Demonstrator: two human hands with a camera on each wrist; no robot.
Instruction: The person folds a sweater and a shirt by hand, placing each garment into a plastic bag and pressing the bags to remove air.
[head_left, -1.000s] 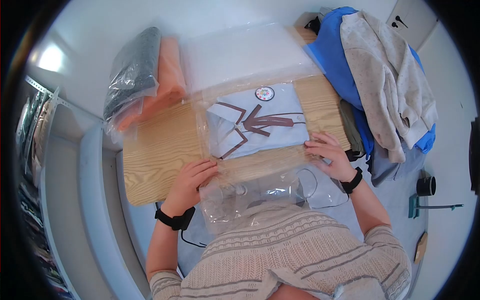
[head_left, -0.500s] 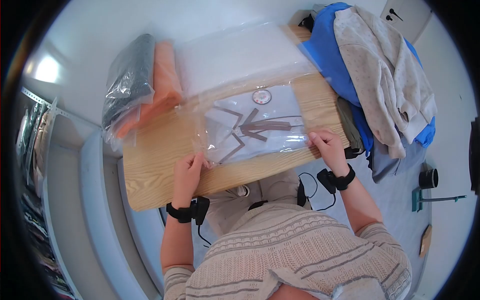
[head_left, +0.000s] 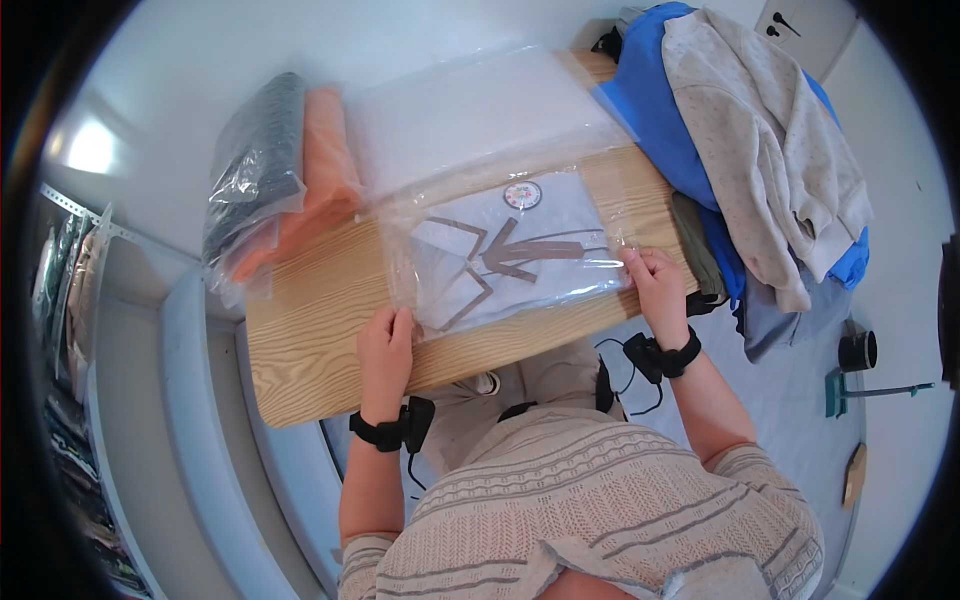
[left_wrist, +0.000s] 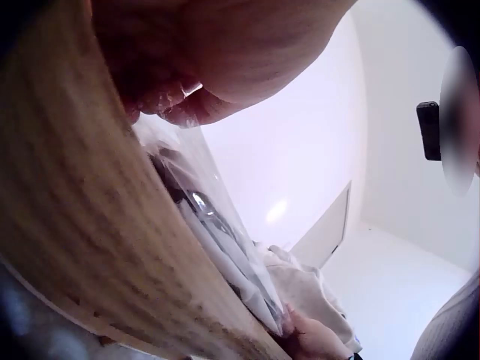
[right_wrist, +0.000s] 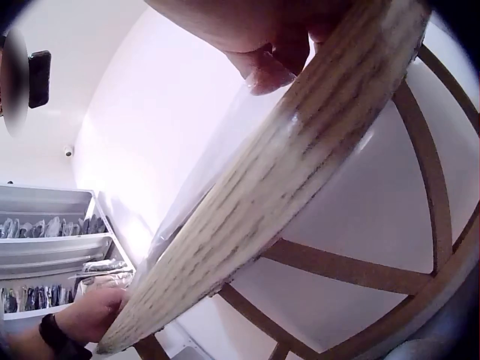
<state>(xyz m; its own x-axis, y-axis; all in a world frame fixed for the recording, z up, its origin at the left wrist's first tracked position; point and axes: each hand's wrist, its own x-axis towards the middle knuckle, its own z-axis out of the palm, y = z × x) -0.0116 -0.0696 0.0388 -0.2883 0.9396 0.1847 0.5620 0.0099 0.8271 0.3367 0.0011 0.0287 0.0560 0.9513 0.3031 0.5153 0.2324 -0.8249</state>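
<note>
A folded light-blue shirt (head_left: 450, 268) with brown trim and a round badge lies inside a clear plastic bag (head_left: 615, 215) on the wooden table (head_left: 310, 340). At the bag's near left corner, my left hand (head_left: 385, 360) pinches the plastic between thumb and fingers. My right hand (head_left: 660, 295) pinches the near right corner. Seen from the left wrist, the left hand (left_wrist: 225, 52) has film at its fingertips, above the table edge. In the right wrist view, plastic shows at the fingertips of the right hand (right_wrist: 262, 37).
Flat clear bags (head_left: 480, 115) lie at the table's back. Bagged grey (head_left: 255, 150) and orange (head_left: 325, 160) items sit at back left. A beige garment (head_left: 760, 150) and a blue one (head_left: 640, 110) are heaped at right. Shelves (head_left: 140, 400) stand on the left.
The loose near part of the bag, earlier hanging over the lap, is out of sight there. Both hands went from lying over the plastic to pinching its corners, and the left shifted slightly right.
</note>
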